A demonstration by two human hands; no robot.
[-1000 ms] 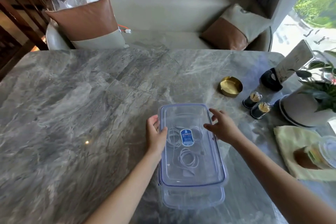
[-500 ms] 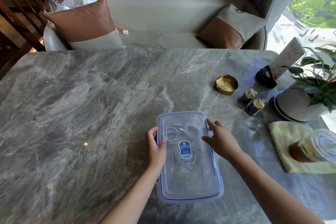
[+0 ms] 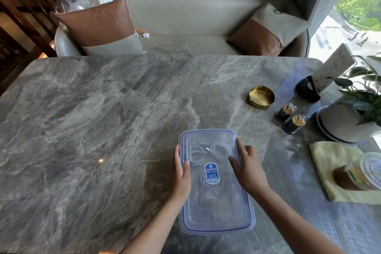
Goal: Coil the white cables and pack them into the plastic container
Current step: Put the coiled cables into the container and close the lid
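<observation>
A clear plastic container (image 3: 214, 218) with a blue-rimmed lid and a blue label sits on the marble table near its front edge. Coiled white cables (image 3: 208, 153) show through the lid. My left hand (image 3: 182, 173) rests on the lid's left edge, thumb on top and fingers along the side. On the right part of the lid lies my right hand (image 3: 246, 168), fingers straight and pressing down.
On the right stand a gold ashtray (image 3: 261, 97), two toothpick jars (image 3: 290, 117), a potted plant (image 3: 350, 117), a yellow cloth (image 3: 338, 171) and a drink cup (image 3: 360, 173). A sofa with cushions lies beyond the table's far edge (image 3: 165, 57).
The lid, held offset above the box a second ago, now sits squarely on it. Both hands have come down onto the lid's sides.
</observation>
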